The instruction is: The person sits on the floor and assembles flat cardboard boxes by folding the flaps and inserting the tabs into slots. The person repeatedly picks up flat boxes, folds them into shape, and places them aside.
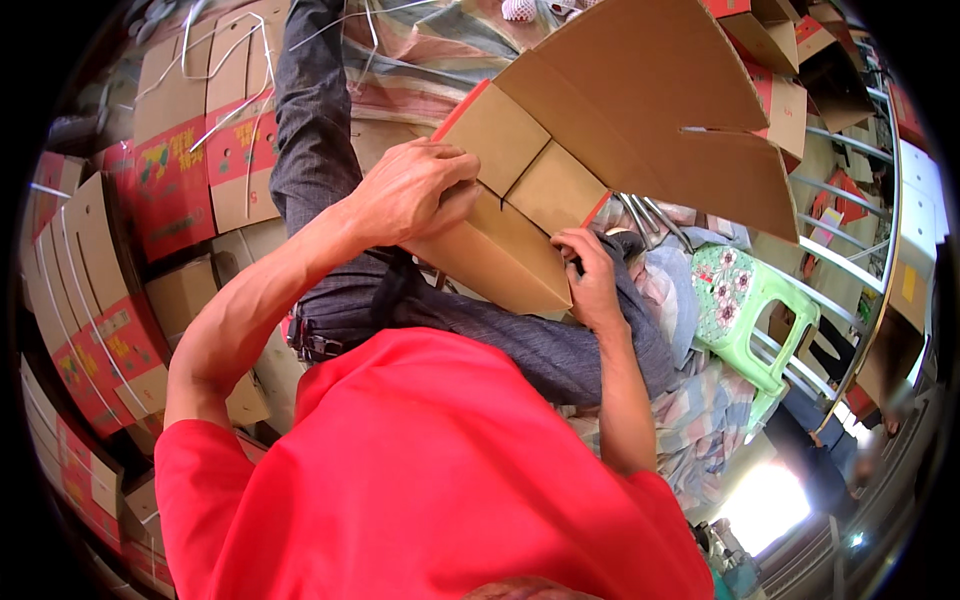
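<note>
A brown cardboard box [510,255] with red edging rests over my lap, tilted, its bare inside facing me. One large brown flap [650,90] stretches up and to the right, with a slit cut in its right side. My left hand [425,190] is closed at the box's left edge, fingers curled and partly hidden. At the near right corner my right hand [590,275] grips the wall, its thumb side over the rim. Something small and dark shows by that hand's fingers; I cannot make out what it is.
Flattened red-and-brown cartons [170,190] and strapped bundles [95,300] are stacked on the left. A green plastic stool [755,310] with a flowered seat lies at the right, beside a metal rack [850,255]. Striped cloth [430,60] covers the floor ahead; white straps [225,50] lie loose there.
</note>
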Tool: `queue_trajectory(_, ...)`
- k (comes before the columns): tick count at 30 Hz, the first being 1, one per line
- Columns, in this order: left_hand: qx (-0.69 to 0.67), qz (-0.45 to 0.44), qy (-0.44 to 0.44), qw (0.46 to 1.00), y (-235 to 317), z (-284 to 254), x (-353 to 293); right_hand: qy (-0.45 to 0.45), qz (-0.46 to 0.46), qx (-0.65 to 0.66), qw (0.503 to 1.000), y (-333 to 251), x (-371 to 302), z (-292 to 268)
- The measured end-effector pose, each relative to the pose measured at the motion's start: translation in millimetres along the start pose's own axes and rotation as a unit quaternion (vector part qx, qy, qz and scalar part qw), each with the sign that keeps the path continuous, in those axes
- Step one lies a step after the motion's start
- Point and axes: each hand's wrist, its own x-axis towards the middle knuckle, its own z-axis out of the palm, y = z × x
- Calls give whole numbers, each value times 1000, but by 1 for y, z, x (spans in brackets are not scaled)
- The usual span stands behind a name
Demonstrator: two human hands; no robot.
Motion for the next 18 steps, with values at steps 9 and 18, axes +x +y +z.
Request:
queue_trajectory(9,116,-39,111,986,-21,32,18,172,-24,20,985,7,-3,25)
queue_trajectory(18,109,-108,119,981,-29,50,25,134,83,71,985,30,-12,55)
